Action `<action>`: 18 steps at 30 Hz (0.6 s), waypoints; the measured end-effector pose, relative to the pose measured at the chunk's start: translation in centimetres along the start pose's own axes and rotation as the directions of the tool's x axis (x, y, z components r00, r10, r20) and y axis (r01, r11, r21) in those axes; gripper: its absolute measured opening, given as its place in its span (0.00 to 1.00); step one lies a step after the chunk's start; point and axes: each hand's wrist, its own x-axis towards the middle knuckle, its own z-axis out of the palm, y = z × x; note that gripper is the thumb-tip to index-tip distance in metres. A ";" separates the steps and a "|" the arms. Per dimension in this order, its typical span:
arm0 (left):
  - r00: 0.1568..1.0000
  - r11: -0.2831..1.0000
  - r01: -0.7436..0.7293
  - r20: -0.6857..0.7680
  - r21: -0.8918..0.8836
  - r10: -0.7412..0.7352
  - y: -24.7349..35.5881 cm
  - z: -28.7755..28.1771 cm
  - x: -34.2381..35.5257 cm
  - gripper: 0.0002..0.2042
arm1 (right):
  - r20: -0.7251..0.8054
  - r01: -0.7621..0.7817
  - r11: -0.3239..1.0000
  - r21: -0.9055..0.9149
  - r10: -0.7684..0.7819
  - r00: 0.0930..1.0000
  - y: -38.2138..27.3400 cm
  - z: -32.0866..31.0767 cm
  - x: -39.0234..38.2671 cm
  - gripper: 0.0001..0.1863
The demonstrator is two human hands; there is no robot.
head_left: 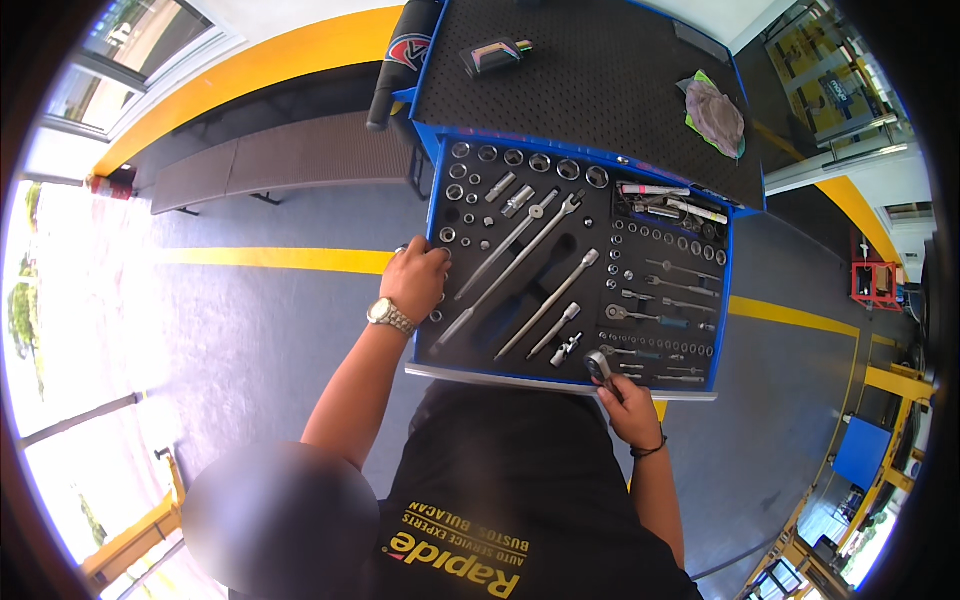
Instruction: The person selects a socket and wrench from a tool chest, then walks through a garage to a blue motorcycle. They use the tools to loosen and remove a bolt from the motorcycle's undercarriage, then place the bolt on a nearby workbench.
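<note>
A wide tool drawer (540, 384) lies pulled out in front of me, its dark foam filled with chrome tools. My right hand (632, 410) is closed around the handle of a ratchet (598, 364), its round head over the drawer's front edge. At the drawer's left edge, my left hand (416, 278) has its fingers curled down beside the column of sockets (447, 235); what the fingertips hold, if anything, is hidden. Long bars lie diagonally in the middle, among them an extension bar (548, 302). Smaller ratchets (630, 314) and sockets fill the right side.
On the cabinet's black ribbed top (590, 70) lie a dark bottle (495, 57) and a crumpled cloth (715, 115). Loose pen-like items fill a small compartment (668, 205) at the drawer's back right. A long brown bench (290, 160) stands left, a red stand (874, 285) far right.
</note>
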 end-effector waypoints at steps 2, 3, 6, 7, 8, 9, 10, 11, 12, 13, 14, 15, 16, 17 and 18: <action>0.993 0.990 -0.035 -0.119 -0.140 0.018 0.5 -0.3 -0.3 0.05 | 0.025 -0.036 0.999 0.012 0.036 0.999 0.1 -0.2 -0.2 0.12; 0.982 0.977 -0.058 -0.186 -0.206 0.019 0.7 -1.0 -0.2 0.05 | 0.032 -0.068 0.997 0.047 0.066 0.997 -0.4 -0.2 -0.3 0.12; 0.994 0.695 -0.080 -0.113 -0.714 -0.002 1.7 -4.6 -0.4 0.04 | 0.042 -0.119 0.983 0.136 0.115 0.993 -0.8 -0.3 -0.4 0.13; 1.000 0.480 -0.022 -0.009 -0.877 0.028 2.4 -6.1 -0.7 0.03 | 0.048 -0.125 0.978 0.165 0.119 0.992 -1.0 -0.3 -0.3 0.13; 0.998 0.416 -0.049 -0.023 -0.908 0.066 3.1 -6.9 -0.9 0.03 | 0.057 -0.115 0.980 0.163 0.107 0.993 -1.3 -0.4 -0.2 0.13; 0.994 0.349 -0.074 -0.040 -0.934 0.103 3.9 -7.5 -1.0 0.03 | 0.065 -0.104 0.981 0.162 0.095 0.993 -1.9 -0.6 -0.3 0.14; 0.988 0.280 -0.098 -0.060 -0.955 0.140 4.4 -7.9 -1.1 0.03 | 0.073 -0.094 0.982 0.161 0.083 0.994 -2.3 -0.8 -0.2 0.14; 0.974 0.191 -0.121 -0.080 -0.974 0.211 4.6 -8.4 -1.2 0.04 | 0.072 -0.058 0.988 0.144 0.048 0.996 -2.5 -1.0 0.0 0.14; 0.960 0.119 -0.146 -0.111 -0.982 0.257 5.0 -8.6 -1.3 0.04 | 0.071 -0.026 0.992 0.123 0.017 0.997 -2.6 -1.1 0.1 0.14; 0.943 0.045 -0.166 -0.145 -0.985 0.299 5.5 -8.8 -1.3 0.04 | 0.070 0.006 0.995 0.103 -0.014 0.997 -2.8 -1.3 0.3 0.15; 0.923 -0.030 -0.183 -0.182 -0.983 0.339 6.1 -8.9 -1.3 0.05 | 0.069 0.018 0.995 0.094 -0.024 0.997 -3.0 -1.5 0.3 0.15; 0.929 -0.185 -0.112 -0.169 -0.976 0.331 6.8 -8.9 -1.7 0.06 | 0.070 0.030 0.996 0.084 -0.035 0.997 -3.5 -1.7 0.5 0.15; 0.921 -0.280 -0.076 -0.174 -0.957 0.348 7.1 -8.6 -2.0 0.06 | 0.071 0.042 0.996 0.074 -0.047 0.996 -3.9 -1.9 0.6 0.15; 0.913 -0.371 -0.037 -0.182 -0.928 0.364 7.3 -8.2 -2.3 0.07 | 0.077 0.055 0.997 0.062 -0.060 0.995 -4.3 -2.3 0.6 0.15; 0.905 -0.455 0.004 -0.190 -0.890 0.381 7.6 -8.1 -2.6 0.07 | 0.084 0.069 0.996 0.053 -0.073 0.994 -4.7 -2.6 0.6 0.15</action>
